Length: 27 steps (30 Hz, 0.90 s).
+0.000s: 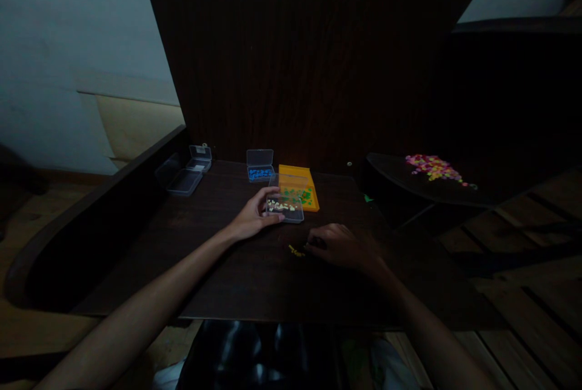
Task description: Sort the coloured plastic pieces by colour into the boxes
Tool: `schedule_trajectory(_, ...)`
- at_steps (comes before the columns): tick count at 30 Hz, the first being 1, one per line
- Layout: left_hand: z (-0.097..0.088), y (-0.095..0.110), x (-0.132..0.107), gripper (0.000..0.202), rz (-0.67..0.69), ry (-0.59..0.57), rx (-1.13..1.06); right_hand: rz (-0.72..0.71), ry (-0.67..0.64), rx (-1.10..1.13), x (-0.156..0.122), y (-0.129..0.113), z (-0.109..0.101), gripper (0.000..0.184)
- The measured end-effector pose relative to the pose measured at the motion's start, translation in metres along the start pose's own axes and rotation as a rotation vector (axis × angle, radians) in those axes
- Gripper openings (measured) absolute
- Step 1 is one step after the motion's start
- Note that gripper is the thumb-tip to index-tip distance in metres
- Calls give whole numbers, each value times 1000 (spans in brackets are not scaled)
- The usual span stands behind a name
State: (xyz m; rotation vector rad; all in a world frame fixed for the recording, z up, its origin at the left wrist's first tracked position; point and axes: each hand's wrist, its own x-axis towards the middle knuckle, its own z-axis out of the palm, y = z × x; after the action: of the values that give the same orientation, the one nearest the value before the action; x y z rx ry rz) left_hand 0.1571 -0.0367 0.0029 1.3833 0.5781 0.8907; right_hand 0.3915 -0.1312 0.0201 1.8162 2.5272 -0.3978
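My left hand (254, 215) grips the left end of a clear plastic box (296, 216) that has small pale pieces (280, 204) in it. Low over the dark wooden surface, my right hand (334, 245) has its fingers pinched together beside a small cluster of yellow pieces (297, 250). Whatever the pinch holds is too small and dark to make out. Right behind the clear box lies an open orange box (313, 201) with green pieces inside.
An open clear box with blue pieces (260, 174) stands farther back. Open clear boxes (185, 182) are at the left by the raised side board (95, 214). Many multicoloured pieces (434, 168) are heaped on the right armrest-like ledge (391, 165). A green piece (368, 198) lies near it.
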Motion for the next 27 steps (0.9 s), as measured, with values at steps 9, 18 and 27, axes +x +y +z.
schedule_trajectory(9,0,-1,0,63,16,3,10,-29,23,-4,-3,4,-4,18)
schedule_trajectory(18,-2,-4,1,64,18,3,20,-87,16,17,0,9,0,22)
schedule_trajectory(27,-1,-1,1,65,-7,17,8,-86,20,1,0,8,-2,20)
